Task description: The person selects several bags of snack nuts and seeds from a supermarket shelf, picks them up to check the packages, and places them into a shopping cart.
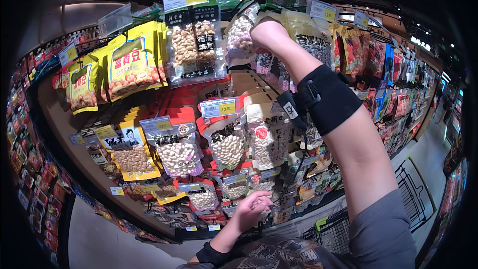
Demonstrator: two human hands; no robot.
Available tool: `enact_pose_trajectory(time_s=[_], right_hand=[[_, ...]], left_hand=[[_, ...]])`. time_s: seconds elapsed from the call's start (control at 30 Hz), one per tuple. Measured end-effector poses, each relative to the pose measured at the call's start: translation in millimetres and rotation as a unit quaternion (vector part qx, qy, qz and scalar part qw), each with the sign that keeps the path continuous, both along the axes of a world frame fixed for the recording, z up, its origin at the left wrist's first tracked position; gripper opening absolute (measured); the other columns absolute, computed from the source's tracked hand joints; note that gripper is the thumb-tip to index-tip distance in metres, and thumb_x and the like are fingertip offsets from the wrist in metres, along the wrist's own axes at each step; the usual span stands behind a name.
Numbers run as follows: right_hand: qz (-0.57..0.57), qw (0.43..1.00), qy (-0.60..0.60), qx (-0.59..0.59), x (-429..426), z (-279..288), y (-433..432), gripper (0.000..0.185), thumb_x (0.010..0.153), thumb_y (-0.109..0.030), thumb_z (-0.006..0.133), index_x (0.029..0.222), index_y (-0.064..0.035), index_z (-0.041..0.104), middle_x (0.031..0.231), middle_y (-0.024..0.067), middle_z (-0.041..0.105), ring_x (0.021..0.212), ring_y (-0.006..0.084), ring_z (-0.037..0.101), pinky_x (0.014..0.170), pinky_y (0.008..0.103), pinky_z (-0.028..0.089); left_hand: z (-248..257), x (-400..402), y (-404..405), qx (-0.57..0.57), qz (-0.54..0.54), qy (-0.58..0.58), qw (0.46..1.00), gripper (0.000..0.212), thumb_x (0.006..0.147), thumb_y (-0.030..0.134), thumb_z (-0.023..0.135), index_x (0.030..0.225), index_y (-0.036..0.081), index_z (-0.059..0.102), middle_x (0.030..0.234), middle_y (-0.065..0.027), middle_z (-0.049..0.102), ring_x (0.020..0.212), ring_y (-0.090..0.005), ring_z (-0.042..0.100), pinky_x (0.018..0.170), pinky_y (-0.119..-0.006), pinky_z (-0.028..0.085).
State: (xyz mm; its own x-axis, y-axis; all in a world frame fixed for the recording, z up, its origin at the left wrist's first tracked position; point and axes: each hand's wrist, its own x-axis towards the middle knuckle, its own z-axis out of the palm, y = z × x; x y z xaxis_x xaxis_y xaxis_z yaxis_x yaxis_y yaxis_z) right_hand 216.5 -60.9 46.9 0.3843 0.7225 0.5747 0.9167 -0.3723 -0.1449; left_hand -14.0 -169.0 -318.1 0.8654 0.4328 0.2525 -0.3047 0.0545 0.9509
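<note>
My right hand is raised to the top row of a snack rack, at the right side of a clear bag of nuts that hangs tilted under a price tag. The fingers are mostly hidden behind the hand and the bag, so the grip does not show. Left of that bag hangs a clear and black bag of peanuts. To its right are bags of dark seeds. Low in front of my body, my left hand is loosely curled, with nothing visible in it, before the lower rows of bags.
Yellow snack bags hang at the upper left. Rows of bagged peanuts hang below on hooks with price tags. A shopping cart stands at the lower right, near another wire cart. More stocked shelves line both sides.
</note>
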Motion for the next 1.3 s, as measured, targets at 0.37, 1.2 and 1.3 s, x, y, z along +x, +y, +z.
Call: enact_pose_trajectory(time_s=[0.37, 1.2, 1.3], right_hand=[[0.102, 0.968, 0.110, 0.199, -44, -12, -134, 0.028, 0.068, -0.015, 0.046, 0.057, 0.0043, 0.063, 0.056, 0.0218, 0.059, 0.063, 0.0348, 0.063, 0.068, 0.0391, 0.051], [0.165, 0.921, 0.257, 0.241, -37, -275, -333, 0.020, 0.087, -0.006, 0.050, 0.076, 0.0082, 0.059, 0.058, 0.0089, 0.053, 0.051, 0.0122, 0.048, 0.049, 0.0264, 0.037], [0.153, 0.907, 0.285, 0.269, -35, -299, -349, 0.020, 0.087, -0.005, 0.049, 0.078, 0.0094, 0.060, 0.062, 0.0101, 0.056, 0.053, 0.0130, 0.051, 0.051, 0.0259, 0.039]], left_hand=[[-5, 41, -17, 0.059, -0.135, -0.029, 0.989, 0.027, 0.094, 0.011, 0.050, 0.118, -0.002, 0.049, 0.094, -0.0040, 0.059, 0.085, -0.0074, 0.055, 0.078, -0.021, 0.046], [72, 50, -48, -0.130, 0.020, -0.205, 0.970, 0.059, 0.085, 0.033, 0.050, 0.128, -0.004, 0.036, 0.119, -0.0138, 0.052, 0.109, -0.0213, 0.052, 0.094, -0.034, 0.042], [69, 66, -63, -0.137, 0.075, -0.105, 0.982, 0.039, 0.085, 0.013, 0.050, 0.120, -0.002, 0.046, 0.112, -0.0104, 0.056, 0.102, -0.0174, 0.053, 0.090, -0.031, 0.042]])
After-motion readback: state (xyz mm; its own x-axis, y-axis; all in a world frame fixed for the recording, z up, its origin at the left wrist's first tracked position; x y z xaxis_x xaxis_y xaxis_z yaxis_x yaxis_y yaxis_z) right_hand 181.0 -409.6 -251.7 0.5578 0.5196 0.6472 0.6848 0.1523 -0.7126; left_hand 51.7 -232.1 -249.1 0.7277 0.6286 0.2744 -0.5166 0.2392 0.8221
